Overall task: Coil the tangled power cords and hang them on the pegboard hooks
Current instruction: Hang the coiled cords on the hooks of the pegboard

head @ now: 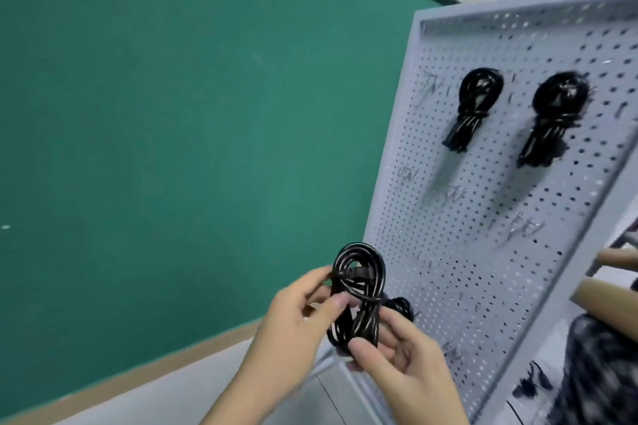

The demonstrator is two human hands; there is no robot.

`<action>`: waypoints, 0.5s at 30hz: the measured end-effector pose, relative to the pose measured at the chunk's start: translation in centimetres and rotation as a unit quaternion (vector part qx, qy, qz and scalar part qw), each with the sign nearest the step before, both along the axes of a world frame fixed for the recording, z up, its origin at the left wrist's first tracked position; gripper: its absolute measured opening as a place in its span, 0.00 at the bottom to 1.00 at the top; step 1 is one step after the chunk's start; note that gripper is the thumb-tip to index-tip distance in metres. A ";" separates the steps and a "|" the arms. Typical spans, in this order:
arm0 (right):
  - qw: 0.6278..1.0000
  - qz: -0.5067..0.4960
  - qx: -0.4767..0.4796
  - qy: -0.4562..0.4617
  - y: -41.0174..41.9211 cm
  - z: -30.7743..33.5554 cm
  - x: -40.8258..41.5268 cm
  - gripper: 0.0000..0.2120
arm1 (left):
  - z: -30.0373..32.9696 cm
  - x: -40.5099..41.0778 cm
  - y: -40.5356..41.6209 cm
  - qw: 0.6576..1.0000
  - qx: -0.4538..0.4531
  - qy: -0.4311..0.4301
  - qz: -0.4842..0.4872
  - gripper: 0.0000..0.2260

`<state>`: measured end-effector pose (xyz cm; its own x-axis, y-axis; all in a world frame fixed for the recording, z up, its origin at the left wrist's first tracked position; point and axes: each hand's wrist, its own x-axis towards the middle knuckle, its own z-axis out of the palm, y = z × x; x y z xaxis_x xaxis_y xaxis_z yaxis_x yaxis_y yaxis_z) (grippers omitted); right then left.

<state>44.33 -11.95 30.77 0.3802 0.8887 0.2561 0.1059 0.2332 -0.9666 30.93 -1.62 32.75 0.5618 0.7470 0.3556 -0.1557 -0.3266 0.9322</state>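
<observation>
The coiled black cord sits between my hands in front of the pegboard, its loop standing above my fingers. My left hand pinches its waist, my right hand curls round its lower bundle; two tied cords hang on the board above

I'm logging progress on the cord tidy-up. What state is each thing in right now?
Held cord: coiled and wrapped, in both hands, not yet hung.
Left hand: grip on the coil's side.
Right hand: grip on the coil's lower end.
Left hung cord: coiled, hanging on the pegboard.
Right hung cord: coiled, hanging on the pegboard.
Pegboard: upright, several hooks free.
</observation>
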 end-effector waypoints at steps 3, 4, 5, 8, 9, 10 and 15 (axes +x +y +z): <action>0.998 -0.030 0.029 -0.043 1.0 4.0 0.8 0.21 | 3.9 1.2 0.7 0.999 0.030 -0.016 0.025 0.14; 0.997 -0.032 0.042 -0.054 1.6 5.4 1.0 0.19 | 5.2 1.7 1.2 0.998 0.042 -0.024 0.043 0.15; 0.996 -0.033 0.056 -0.064 2.2 6.9 1.2 0.18 | 6.5 2.2 1.8 0.996 0.057 -0.030 0.064 0.16; 0.990 -0.050 0.096 -0.085 5.0 10.3 2.6 0.16 | 10.1 3.8 4.1 0.989 0.112 -0.024 0.095 0.20; 0.989 -0.054 0.109 -0.086 6.1 11.4 3.3 0.15 | 11.2 4.2 4.9 0.986 0.132 -0.014 0.098 0.22; 0.987 -0.060 0.121 -0.086 7.2 12.3 3.9 0.14 | 12.2 4.6 5.6 0.984 0.148 0.001 0.102 0.23; 0.984 -0.080 0.145 -0.066 11.9 16.9 7.4 0.11 | 16.4 7.4 8.7 0.973 0.201 0.068 0.093 0.26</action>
